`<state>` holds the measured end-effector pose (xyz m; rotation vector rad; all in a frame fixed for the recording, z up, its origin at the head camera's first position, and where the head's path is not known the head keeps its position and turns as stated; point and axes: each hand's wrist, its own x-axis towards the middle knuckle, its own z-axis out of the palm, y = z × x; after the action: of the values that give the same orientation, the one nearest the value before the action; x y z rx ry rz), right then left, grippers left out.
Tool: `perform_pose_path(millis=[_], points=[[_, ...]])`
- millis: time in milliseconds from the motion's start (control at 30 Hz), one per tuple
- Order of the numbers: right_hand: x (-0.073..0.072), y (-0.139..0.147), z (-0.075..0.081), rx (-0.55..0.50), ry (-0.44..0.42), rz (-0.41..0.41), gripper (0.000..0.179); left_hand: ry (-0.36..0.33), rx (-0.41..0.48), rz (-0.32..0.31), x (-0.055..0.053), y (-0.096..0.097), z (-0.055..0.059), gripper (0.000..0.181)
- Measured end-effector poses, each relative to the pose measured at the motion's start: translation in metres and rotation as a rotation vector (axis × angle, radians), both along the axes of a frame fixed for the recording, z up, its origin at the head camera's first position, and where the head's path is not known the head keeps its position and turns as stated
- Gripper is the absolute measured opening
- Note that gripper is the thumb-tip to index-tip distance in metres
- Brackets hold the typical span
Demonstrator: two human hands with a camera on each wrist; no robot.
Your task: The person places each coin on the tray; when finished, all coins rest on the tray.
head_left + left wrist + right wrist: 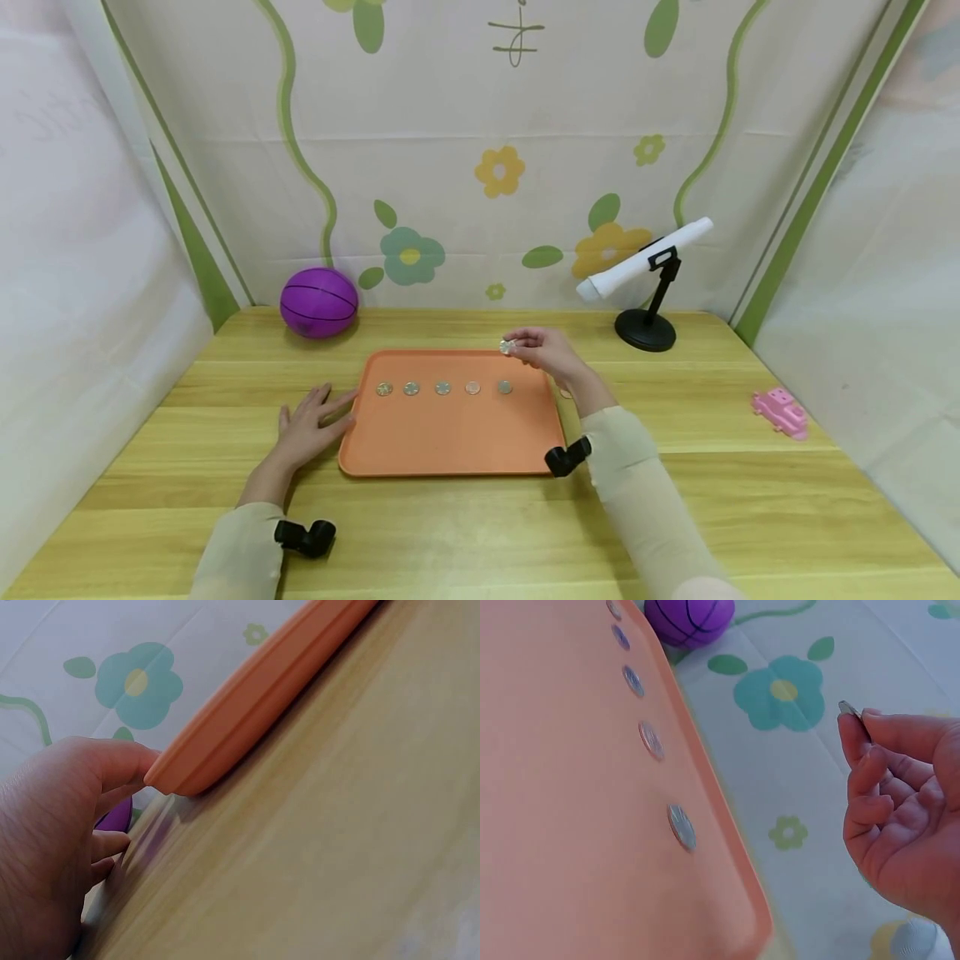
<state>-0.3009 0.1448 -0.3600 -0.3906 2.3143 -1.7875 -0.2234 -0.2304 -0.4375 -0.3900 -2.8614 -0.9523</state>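
An orange tray (450, 442) lies on the wooden table with several silvery coins (442, 388) spread in a row across its upper half. My right hand (551, 352) pinches another coin (847, 709) between thumb and forefinger, raised over the tray's far edge in the head view. Beside the tray's right edge, one more coin (566, 393) shows, partly hidden behind my right wrist. My left hand (307, 429) is at the left side of the tray, its fingers spread and loosely extended, fingertips right at the rim in the left wrist view.
At the back left sits a purple ball (318, 302) with black lines. A white microphone (645, 260) leans in a black stand (646, 330) at the back right. A pink toy (781, 412) lies near the right edge. Printed fabric (450, 108) hangs behind the table.
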Motion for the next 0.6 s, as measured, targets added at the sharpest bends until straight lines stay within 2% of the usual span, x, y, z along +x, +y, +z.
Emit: perform_pose_path(millis=[167, 467, 600], points=[[-0.002, -0.029, -0.002, -0.041, -0.003, 0.058, 0.026, 0.003, -0.008, 0.004, 0.000, 0.000, 0.000, 0.049], [0.003, -0.079, -0.009, -0.044, -0.020, 0.159, 0.027, 0.001, -0.003, 0.001, 0.000, 0.001, 0.001, 0.049], [0.007, -0.101, -0.017, -0.054, -0.061, 0.204, 0.026, 0.002, -0.003, -0.001, 0.000, 0.001, 0.001, 0.048]])
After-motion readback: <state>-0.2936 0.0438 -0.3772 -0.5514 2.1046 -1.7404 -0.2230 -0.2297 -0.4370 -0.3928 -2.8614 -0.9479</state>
